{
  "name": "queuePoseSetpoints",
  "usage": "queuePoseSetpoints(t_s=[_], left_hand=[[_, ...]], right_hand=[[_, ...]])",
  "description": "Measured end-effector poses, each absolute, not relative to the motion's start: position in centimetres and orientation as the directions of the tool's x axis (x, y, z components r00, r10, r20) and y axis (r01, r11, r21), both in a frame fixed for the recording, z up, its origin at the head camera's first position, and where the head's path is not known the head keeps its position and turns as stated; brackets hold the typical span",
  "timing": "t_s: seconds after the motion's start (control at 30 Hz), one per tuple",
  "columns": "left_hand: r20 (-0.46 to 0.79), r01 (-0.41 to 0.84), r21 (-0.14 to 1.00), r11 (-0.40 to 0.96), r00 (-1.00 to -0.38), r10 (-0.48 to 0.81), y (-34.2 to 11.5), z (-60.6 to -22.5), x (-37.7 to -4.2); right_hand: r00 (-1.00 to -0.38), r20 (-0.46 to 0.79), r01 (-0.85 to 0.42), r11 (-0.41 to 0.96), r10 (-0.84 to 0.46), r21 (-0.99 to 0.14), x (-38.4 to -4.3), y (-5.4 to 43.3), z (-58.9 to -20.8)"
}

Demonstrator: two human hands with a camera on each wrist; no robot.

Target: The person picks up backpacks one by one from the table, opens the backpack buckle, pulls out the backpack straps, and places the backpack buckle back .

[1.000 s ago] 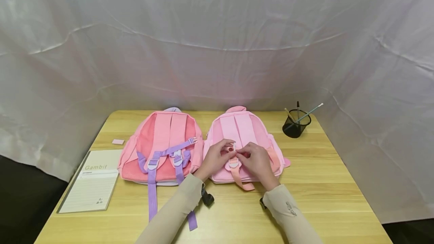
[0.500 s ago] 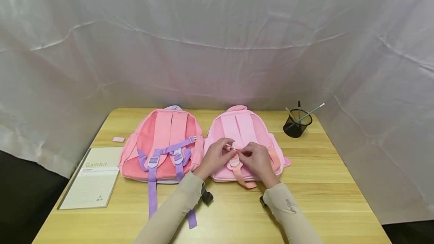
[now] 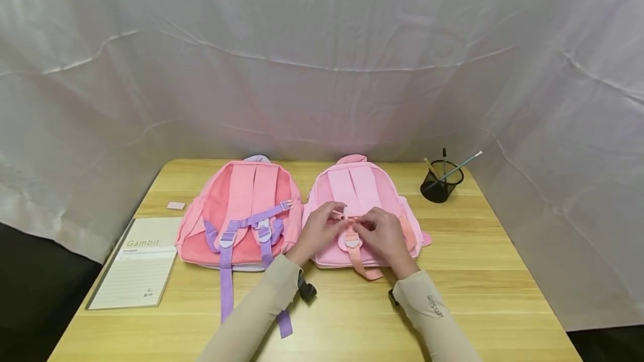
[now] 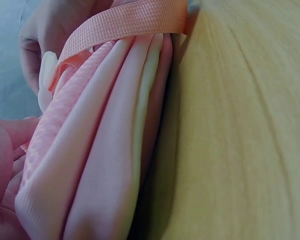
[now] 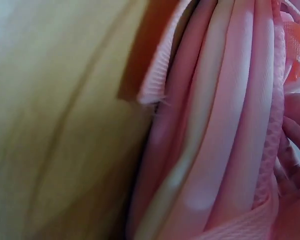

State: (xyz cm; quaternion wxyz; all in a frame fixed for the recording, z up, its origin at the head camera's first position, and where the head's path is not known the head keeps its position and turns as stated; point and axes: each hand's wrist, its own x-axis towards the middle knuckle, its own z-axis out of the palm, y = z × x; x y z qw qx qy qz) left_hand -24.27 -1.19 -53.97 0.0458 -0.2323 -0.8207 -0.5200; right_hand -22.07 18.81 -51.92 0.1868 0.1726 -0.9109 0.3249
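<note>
A light pink backpack (image 3: 337,183) lies with its back panel and shoulder straps up. Over its lower middle both hands meet. My left hand (image 3: 319,233) pinches a small white buckle (image 3: 345,212) between thumb and fingers. My right hand (image 3: 386,236) pinches the orange webbing strap close beside it; the fingers hide much of this spot. Below them a white strap adjuster (image 3: 353,243) sits on the bag, and the orange strap's tail (image 3: 359,266) hangs past its bottom edge. The left wrist view shows that orange webbing (image 4: 125,25) crossing the bag's side.
A coral backpack (image 3: 241,183) with purple straps (image 3: 226,289) lies against the pink one's left. A notebook (image 3: 133,267) and a small eraser-like block (image 3: 176,205) are farther left. The black mesh pen cup (image 3: 439,189) stands at the back right of the wooden table (image 3: 483,295).
Both hands stay together over the pink backpack with small finger movements. The white adjuster and the orange tail have shifted slightly right. The white buckle shows less between the fingers.
</note>
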Motion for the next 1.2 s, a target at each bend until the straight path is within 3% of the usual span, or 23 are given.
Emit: queuePoseSetpoints(t_s=[0.27,0.5,0.77,1.03,1.2], left_hand=[[0.321,0.43,0.845,0.318,-0.883,0.341,-1.1,-53.9,-24.2],[0.327,0.432,0.847,0.309,-0.882,0.339,-1.1,-53.9,-24.1],[0.353,0.447,0.859,0.248,-0.869,0.346,-1.1,-54.1,-24.4],[0.331,0.419,0.879,0.227,-0.88,0.341,-1.2,-54.1,-24.3],[0.32,0.41,0.883,0.229,-0.882,0.345,-1.3,-54.0,-24.2]], right_hand=[[-0.844,0.482,-0.461,0.777,-0.234,-0.429,-22.1,18.3,-51.7],[-0.846,0.479,-0.458,0.781,-0.235,-0.425,-22.0,18.3,-51.7],[-0.884,0.427,-0.433,0.676,-0.189,-0.597,-22.9,20.3,-50.7],[-0.953,0.135,-0.273,0.57,-0.273,-0.775,-23.8,20.5,-50.3],[-0.957,0.141,-0.255,0.501,-0.254,-0.827,-24.0,20.3,-50.8]])
